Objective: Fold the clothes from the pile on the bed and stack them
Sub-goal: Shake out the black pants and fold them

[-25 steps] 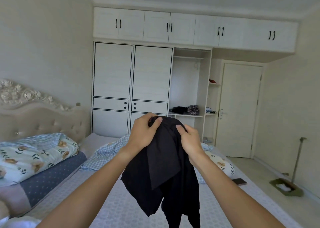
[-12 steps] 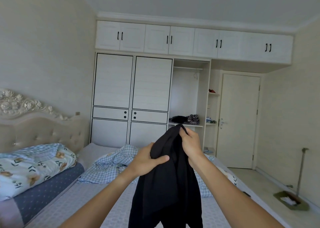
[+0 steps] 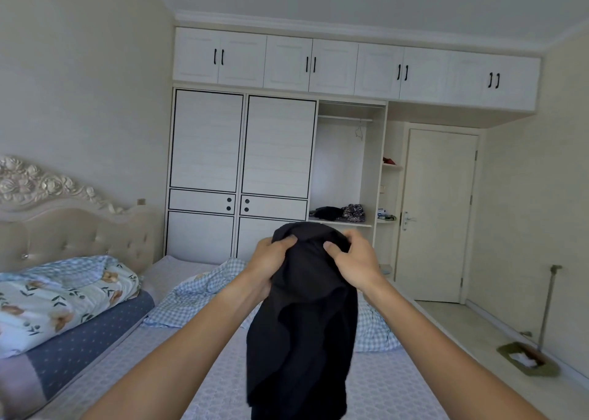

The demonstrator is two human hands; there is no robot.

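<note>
Black garment (image 3: 302, 317), possibly a shirt, hangs bunched above the bed (image 3: 382, 387). Left hand (image 3: 271, 263) and right hand (image 3: 353, 263) each close a pinching grip on its upper edge. Soft, light, limp; best held at seams or corners.

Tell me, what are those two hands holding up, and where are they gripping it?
A black garment. The left hand and right hand both grip its bunched top, one on each side; the rest hangs over the bed.
</note>
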